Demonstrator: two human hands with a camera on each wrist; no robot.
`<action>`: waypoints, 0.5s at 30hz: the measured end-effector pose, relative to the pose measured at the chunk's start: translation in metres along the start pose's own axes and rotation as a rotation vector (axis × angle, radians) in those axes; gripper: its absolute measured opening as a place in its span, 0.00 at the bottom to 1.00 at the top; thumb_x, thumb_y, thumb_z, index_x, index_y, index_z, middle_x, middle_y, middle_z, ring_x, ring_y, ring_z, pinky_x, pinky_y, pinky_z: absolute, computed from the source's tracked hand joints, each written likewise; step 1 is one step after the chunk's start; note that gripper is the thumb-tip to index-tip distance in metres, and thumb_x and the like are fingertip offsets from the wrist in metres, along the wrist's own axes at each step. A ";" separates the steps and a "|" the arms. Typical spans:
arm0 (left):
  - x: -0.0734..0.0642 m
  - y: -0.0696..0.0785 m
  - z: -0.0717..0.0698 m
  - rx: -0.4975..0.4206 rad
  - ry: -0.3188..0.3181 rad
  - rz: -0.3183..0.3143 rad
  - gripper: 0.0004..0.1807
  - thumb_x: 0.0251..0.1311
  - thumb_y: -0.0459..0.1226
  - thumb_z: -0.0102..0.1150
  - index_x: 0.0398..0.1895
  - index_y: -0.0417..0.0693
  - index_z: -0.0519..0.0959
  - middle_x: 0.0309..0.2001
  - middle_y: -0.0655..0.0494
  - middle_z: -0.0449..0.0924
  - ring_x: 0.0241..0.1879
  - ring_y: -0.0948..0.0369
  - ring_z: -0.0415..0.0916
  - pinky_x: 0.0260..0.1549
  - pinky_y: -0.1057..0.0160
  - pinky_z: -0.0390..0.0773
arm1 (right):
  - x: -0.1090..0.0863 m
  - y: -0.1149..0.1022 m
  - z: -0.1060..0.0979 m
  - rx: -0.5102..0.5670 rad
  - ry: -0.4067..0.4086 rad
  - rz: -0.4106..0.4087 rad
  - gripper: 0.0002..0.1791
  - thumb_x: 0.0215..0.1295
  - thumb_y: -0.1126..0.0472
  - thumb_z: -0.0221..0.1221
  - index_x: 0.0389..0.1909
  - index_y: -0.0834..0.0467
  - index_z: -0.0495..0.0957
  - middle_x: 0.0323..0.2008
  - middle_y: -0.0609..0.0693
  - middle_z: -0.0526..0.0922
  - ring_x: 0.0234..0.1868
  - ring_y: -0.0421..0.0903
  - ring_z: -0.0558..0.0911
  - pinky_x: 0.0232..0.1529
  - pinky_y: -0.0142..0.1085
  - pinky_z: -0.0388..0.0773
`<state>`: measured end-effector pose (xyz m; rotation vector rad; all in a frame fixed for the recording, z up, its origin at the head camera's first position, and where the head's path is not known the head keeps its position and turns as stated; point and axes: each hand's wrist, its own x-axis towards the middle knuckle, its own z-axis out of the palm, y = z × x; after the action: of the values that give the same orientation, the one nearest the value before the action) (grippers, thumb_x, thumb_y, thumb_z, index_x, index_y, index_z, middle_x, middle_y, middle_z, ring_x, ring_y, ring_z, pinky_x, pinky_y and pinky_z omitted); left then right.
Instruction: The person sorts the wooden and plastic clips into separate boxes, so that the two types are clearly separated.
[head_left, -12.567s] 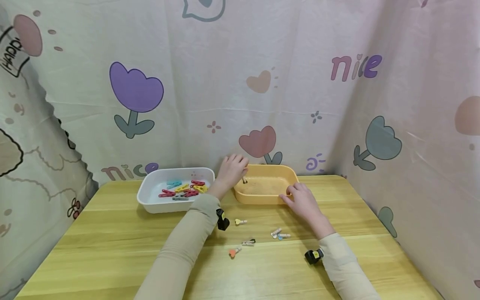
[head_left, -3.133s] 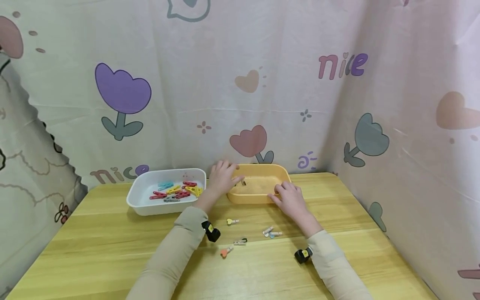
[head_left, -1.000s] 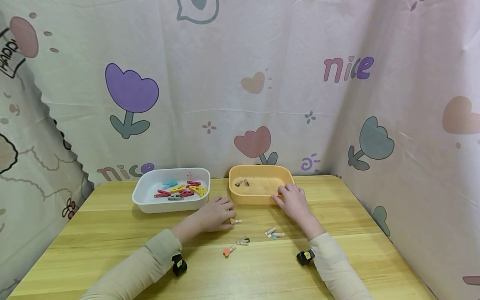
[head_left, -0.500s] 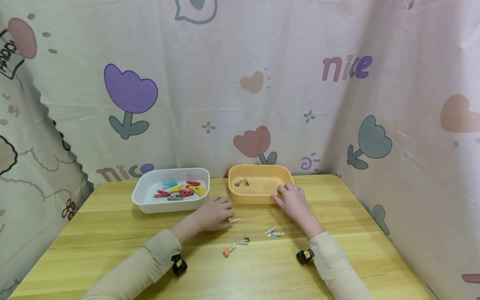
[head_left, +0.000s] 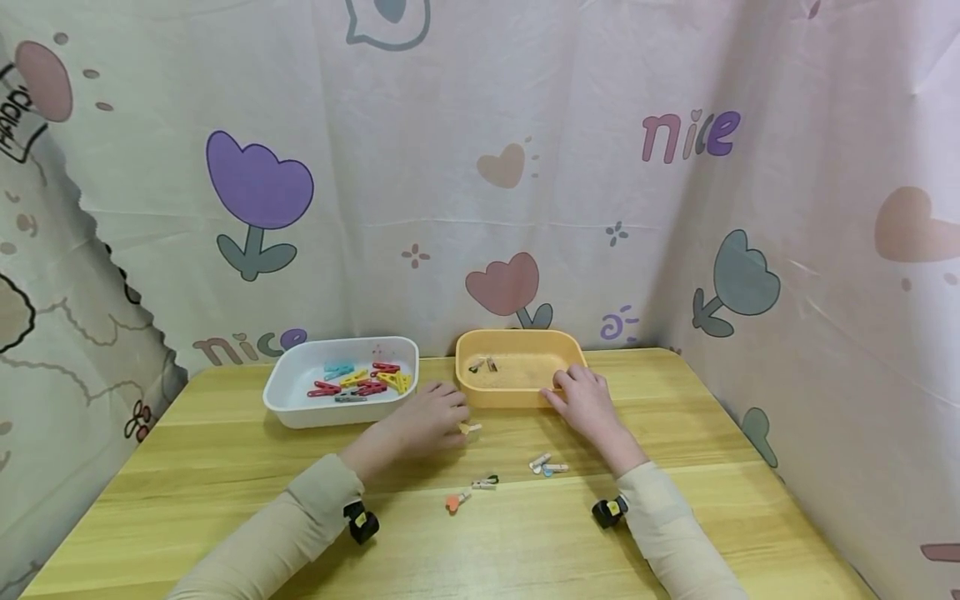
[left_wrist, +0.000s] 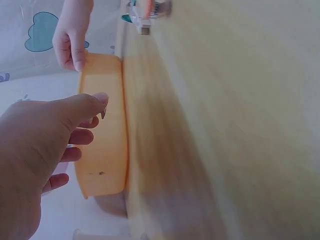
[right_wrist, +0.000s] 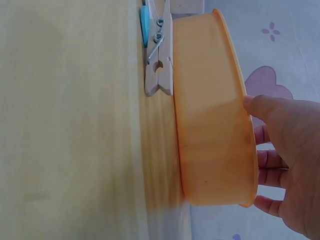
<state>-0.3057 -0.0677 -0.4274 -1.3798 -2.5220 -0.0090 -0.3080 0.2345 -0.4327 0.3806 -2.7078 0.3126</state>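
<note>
Wood shows between yellow tray edge and the clip in left hand.

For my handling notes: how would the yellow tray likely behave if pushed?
The yellow tray would probably slide rather than tip, being low and wide. Its thin walls suggest it is light, with just two small clips visible inside. The right hand gripping its rim may steady it.

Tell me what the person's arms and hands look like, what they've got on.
Both sleeves are long and light beige. Near each wrist sits a small black block with a yellow marking. The left hand and right hand are gloveless; no cables show.
</note>
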 end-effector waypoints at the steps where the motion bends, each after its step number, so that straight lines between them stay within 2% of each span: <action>1: 0.001 0.000 -0.001 0.009 0.010 0.005 0.12 0.61 0.50 0.63 0.41 0.55 0.82 0.44 0.60 0.81 0.50 0.57 0.73 0.57 0.50 0.72 | 0.000 0.000 0.000 -0.001 0.000 -0.001 0.16 0.66 0.44 0.59 0.34 0.54 0.76 0.33 0.49 0.73 0.38 0.49 0.73 0.52 0.54 0.70; 10: 0.013 -0.002 -0.015 0.067 0.077 0.050 0.15 0.57 0.50 0.67 0.41 0.53 0.83 0.41 0.59 0.81 0.48 0.57 0.74 0.54 0.52 0.74 | 0.000 0.001 0.003 -0.006 0.001 -0.003 0.16 0.67 0.44 0.58 0.34 0.53 0.76 0.33 0.49 0.73 0.38 0.48 0.73 0.52 0.54 0.69; 15: 0.022 -0.003 -0.022 0.132 0.141 0.062 0.15 0.54 0.50 0.69 0.39 0.54 0.83 0.41 0.59 0.81 0.47 0.57 0.75 0.52 0.53 0.75 | 0.000 0.002 0.004 -0.012 0.011 -0.004 0.16 0.66 0.44 0.58 0.34 0.53 0.76 0.33 0.49 0.73 0.37 0.48 0.73 0.51 0.54 0.70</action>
<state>-0.3146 -0.0541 -0.4005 -1.3543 -2.3202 0.0684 -0.3105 0.2355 -0.4369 0.3798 -2.6971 0.2959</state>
